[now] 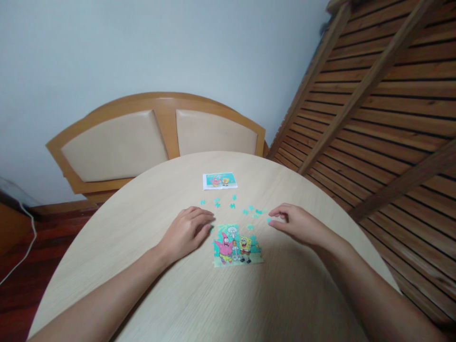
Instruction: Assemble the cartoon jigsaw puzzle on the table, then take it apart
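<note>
A partly assembled jigsaw puzzle (233,249) lies on the table, showing a pink starfish, a pale squid-like figure and a yellow square cartoon figure. My left hand (188,230) rests palm down just left of its upper edge, fingers loosely bent and apart. A bit of turquoise shows by its fingertips, too small to make out. Right of the puzzle, my right hand (294,221) has curved fingers with a gap between thumb and index finger. At its thumb tip is a small turquoise puzzle piece (269,220); it looks unclasped. Several loose turquoise pieces (232,206) lie beyond the puzzle.
Past the loose pieces lies a reference picture (221,180) with the same cartoon figures. All this is on a round pale wooden table (171,304). A padded wooden headboard-like panel (117,142) stands behind it, and a slatted wooden structure (384,104) leans at the right.
</note>
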The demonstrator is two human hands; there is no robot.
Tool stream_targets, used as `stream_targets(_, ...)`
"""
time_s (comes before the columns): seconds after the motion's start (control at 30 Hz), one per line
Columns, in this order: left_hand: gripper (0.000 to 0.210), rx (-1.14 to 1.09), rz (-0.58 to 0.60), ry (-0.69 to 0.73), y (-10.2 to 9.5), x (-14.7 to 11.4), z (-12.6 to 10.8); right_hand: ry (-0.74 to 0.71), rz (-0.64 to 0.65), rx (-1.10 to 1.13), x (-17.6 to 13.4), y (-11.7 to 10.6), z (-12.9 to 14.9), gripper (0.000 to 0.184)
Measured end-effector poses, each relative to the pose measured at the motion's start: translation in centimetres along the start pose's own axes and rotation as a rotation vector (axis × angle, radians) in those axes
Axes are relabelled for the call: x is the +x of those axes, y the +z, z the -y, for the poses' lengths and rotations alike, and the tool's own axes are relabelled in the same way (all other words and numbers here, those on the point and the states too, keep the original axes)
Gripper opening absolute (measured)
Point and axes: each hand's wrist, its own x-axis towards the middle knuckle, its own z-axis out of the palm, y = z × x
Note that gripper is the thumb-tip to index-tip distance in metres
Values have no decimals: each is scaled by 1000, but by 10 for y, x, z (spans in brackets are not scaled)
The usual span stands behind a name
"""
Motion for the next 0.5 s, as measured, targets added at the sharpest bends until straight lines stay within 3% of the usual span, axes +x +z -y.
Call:
stream_targets(0.23, 40, -97, 217, 290, 1, -5, -23, 17, 22, 32, 2, 5, 5, 25)
stream_targets(0.5, 46, -118, 349, 313, 0, -7, -28, -5, 87, 168, -1, 7, 14, 19)
